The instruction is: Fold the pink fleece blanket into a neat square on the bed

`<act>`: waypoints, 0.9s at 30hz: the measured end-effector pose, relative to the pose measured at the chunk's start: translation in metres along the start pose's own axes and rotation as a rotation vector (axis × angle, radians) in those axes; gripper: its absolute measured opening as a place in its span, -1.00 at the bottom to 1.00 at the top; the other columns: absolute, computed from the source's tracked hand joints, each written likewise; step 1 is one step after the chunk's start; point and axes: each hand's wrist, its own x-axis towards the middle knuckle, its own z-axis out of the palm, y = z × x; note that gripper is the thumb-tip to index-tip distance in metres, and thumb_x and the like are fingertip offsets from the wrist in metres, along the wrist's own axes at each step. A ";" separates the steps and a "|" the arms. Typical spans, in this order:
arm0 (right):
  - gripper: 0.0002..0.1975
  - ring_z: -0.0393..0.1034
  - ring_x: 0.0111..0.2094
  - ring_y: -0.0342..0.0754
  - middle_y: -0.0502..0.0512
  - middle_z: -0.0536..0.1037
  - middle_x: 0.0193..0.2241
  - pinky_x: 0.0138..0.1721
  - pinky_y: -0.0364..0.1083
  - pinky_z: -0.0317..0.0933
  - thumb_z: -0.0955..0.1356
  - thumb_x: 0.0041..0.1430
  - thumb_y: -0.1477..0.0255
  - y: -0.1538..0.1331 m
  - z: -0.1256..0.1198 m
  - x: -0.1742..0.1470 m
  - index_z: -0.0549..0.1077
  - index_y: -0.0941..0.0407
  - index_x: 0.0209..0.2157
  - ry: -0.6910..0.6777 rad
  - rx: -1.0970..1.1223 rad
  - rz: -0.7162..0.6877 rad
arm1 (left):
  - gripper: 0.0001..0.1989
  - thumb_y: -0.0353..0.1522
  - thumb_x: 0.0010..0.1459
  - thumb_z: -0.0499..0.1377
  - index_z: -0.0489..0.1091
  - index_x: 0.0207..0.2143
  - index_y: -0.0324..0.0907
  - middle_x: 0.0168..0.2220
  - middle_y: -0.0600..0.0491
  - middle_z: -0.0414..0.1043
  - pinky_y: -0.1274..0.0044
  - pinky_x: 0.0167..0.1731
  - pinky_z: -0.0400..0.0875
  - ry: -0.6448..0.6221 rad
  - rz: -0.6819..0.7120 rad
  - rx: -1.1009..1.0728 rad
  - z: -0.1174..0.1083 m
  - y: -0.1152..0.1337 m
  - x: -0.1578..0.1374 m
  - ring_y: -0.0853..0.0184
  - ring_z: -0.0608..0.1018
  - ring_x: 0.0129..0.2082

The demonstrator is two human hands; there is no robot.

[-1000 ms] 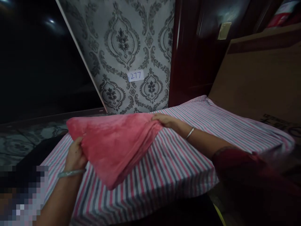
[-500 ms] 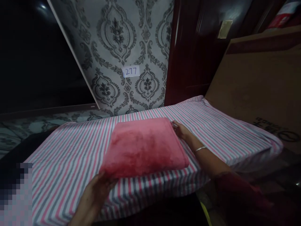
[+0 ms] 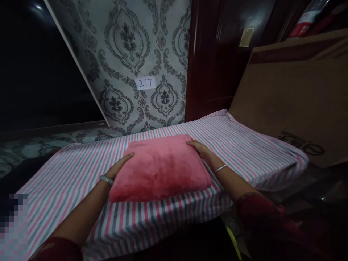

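Observation:
A folded pink plush blanket (image 3: 160,168) lies flat on a striped cloth that covers a table. At its left edge is my left hand (image 3: 121,166), thumb on the top face and the other fingers hidden along the side. My right hand (image 3: 199,149) clasps the opposite edge near the far right corner, its thumb also on top. Between them the two hands hold the blanket from both sides. It rests close to the table's front edge.
The striped cloth (image 3: 244,152) in pink, grey and white hangs over the front edge. Behind stand a patterned wall with a paper label (image 3: 145,83) and a dark screen (image 3: 46,72). A large cardboard box (image 3: 288,98) borders the right, with a bottle (image 3: 304,21) above it.
My left hand has moved from the blanket's near left corner up to the middle of its left side. My right thumb now lies on the top face. The view has shifted slightly.

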 end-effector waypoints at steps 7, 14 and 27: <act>-0.16 0.53 -0.06 0.09 0.12 0.55 0.05 0.05 0.11 0.41 0.50 -0.05 0.40 0.000 0.007 -0.014 0.23 0.00 0.29 -0.081 0.011 -0.215 | -0.12 -0.32 -0.20 0.52 0.33 0.21 -0.09 0.01 -0.09 0.59 0.40 -0.17 0.62 -0.089 0.445 0.111 -0.005 -0.019 -0.023 0.08 0.67 -0.13; -0.20 0.49 0.00 0.06 0.13 0.56 0.04 0.06 0.02 0.39 0.52 -0.05 0.41 -0.056 0.010 0.007 0.27 0.04 0.25 -0.013 0.029 -0.368 | -0.27 -0.42 -0.19 0.50 0.44 0.10 -0.15 -0.10 -0.08 0.62 0.47 -0.26 0.60 -0.002 0.496 0.030 -0.004 0.021 -0.017 0.14 0.67 -0.21; -0.47 0.49 -0.19 0.02 0.09 0.61 -0.18 -0.14 -0.03 0.39 0.33 0.19 -0.05 0.070 -0.041 -0.066 0.48 0.08 -0.04 -0.105 -0.140 -0.320 | -0.59 -0.16 -0.12 0.45 0.54 -0.28 -0.24 -0.37 0.01 0.58 0.53 -0.34 0.49 0.143 0.458 -0.064 -0.044 -0.078 -0.022 0.27 0.57 -0.35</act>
